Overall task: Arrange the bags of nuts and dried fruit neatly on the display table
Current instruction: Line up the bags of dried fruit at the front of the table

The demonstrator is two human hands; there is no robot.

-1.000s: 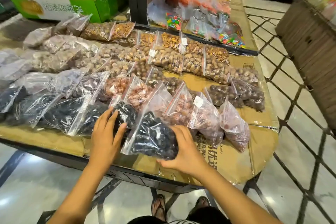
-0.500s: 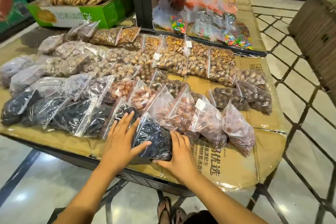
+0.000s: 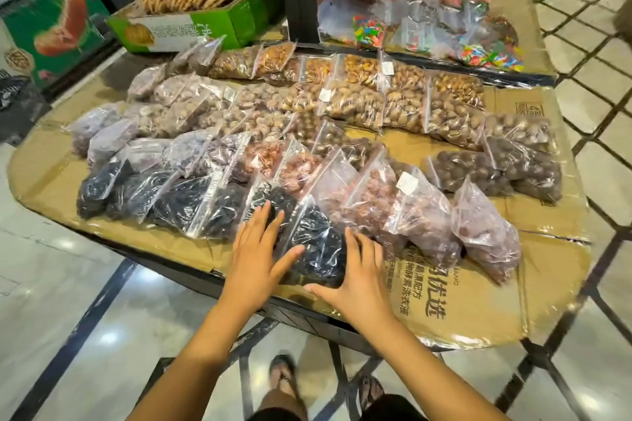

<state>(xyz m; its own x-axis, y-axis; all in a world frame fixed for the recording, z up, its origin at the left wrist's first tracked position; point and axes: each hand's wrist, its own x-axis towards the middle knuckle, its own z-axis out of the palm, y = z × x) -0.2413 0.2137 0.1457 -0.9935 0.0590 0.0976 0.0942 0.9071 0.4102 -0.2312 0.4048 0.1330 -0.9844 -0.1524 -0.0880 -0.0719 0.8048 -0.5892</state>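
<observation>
Two flat grips bracket one bag of dark dried fruit at the near edge of the worktop. My left grip lies spread over its left flank and the neighbouring dark bag, thumb across the plastic. My right grip is splayed against its near right corner. Neither curls round anything. The bag sits directly between them, its long axis running away from me, roughly in line with the front row. Both grips are equally near, so I judge the next nudge to be a two-sided one, squaring it against that neighbour while the bag of reddish pieces crowds its right.
</observation>
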